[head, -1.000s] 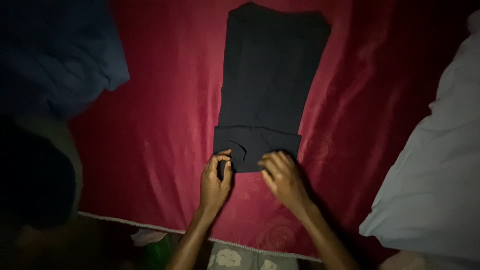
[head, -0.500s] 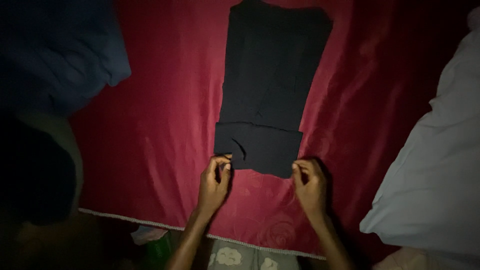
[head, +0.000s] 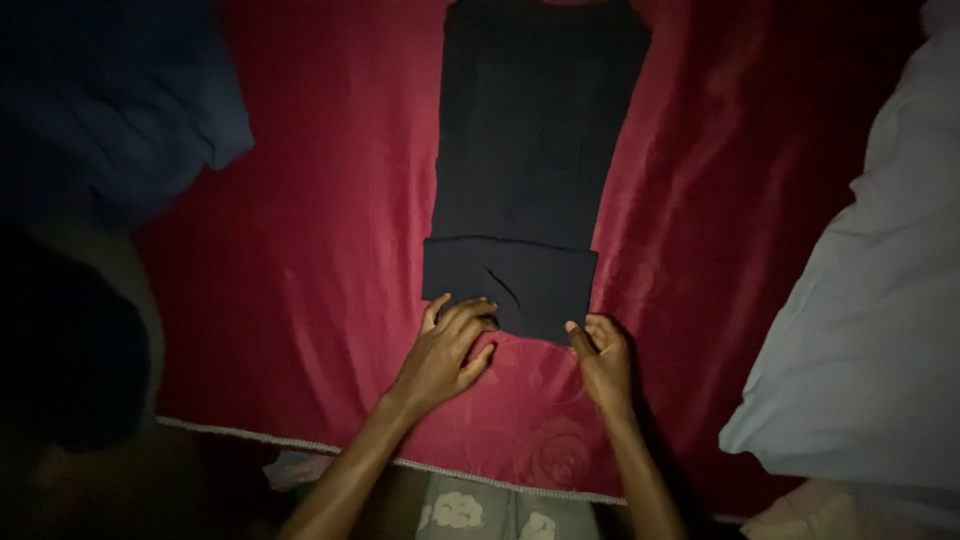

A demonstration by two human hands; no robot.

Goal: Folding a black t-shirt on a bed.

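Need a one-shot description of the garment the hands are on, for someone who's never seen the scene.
Find the red bedspread that fills the middle. On it lies a long black garment, its near end folded up, with the left hand and right hand at that fold. It is the only black, flat piece on the red.

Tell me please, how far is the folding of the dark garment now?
Done: the dark garment lies flat as a narrow strip on the red bedcover, with its near end already turned up into one fold. In hand: the left hand and right hand grip that fold's near edge. Left: the long part beyond the fold is still unfolded.
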